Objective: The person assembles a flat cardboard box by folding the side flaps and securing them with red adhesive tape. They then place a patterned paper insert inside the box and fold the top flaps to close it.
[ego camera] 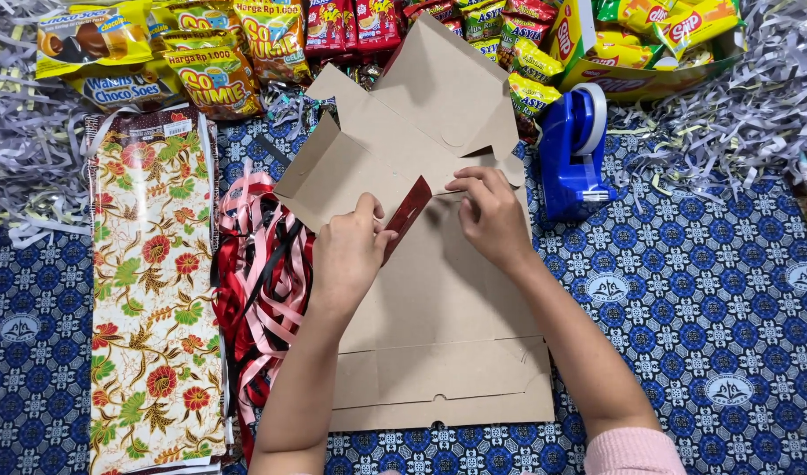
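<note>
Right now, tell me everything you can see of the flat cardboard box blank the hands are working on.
The cardboard box blank is plain brown board, unfolded, lying flat on the blue patterned cloth, with creased flaps and cut tabs. Its far flaps angle up toward the snack packets. The left hand and right hand press on its middle, beside a red strip.

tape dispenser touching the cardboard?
No: the blue tape dispenser stands on the patterned cloth just right of the flat cardboard box, with cloth showing between them.
</note>
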